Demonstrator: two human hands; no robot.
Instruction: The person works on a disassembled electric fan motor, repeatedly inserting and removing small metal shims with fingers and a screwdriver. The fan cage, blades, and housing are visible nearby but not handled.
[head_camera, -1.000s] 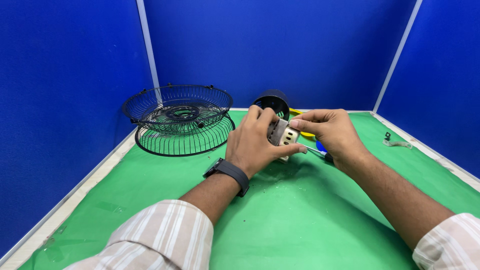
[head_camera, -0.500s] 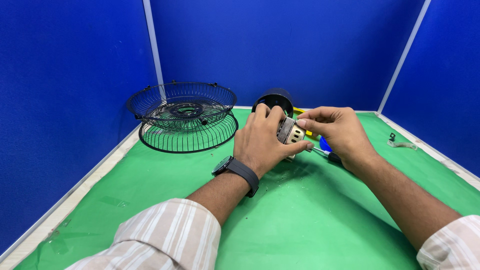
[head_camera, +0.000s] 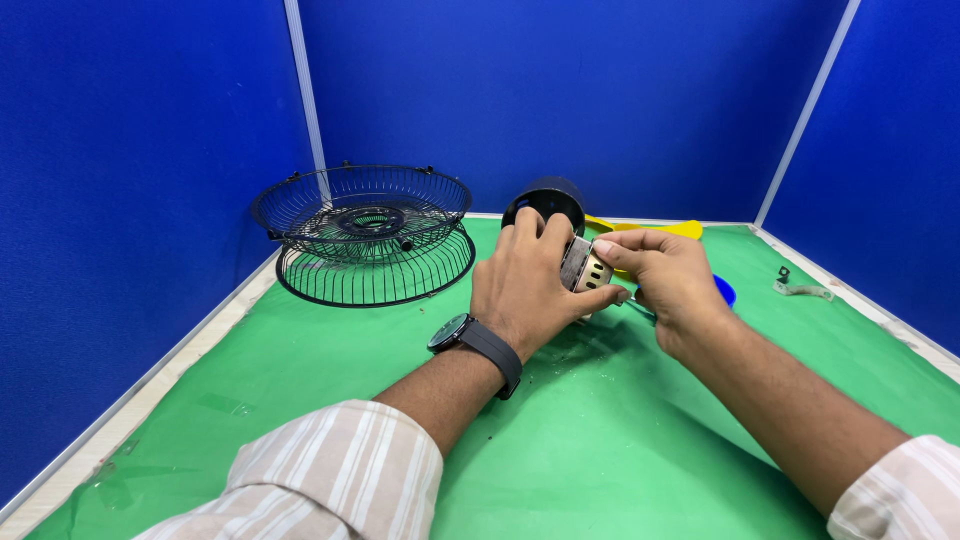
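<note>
The motor (head_camera: 585, 268) is a small metal block, silver-grey with a beige face pierced by dark slots, held up above the green worktop (head_camera: 620, 440) near its middle. Most of it is hidden: the left hand (head_camera: 530, 285) wraps round its near side, fingers curled over the top and thumb pressed under the slotted face, so only that face and one edge show. The right hand (head_camera: 665, 280) meets it from the other side, its grip pinched together with forefinger and thumb touching the motor's front corner; a thin dark tool (head_camera: 640, 308) pokes out below that hand, too covered to make out. A black cup-shaped housing (head_camera: 545, 200) stands just behind the left fingers, partly blocked by them. Behind the right hand lie a yellow piece (head_camera: 650, 229) and a blue one (head_camera: 724, 291), both largely hidden. To the left, well apart from the hands, two black wire fan guards (head_camera: 365, 235) rest one in the other. A small metal bracket (head_camera: 797, 287) lies near the right edge.
</note>
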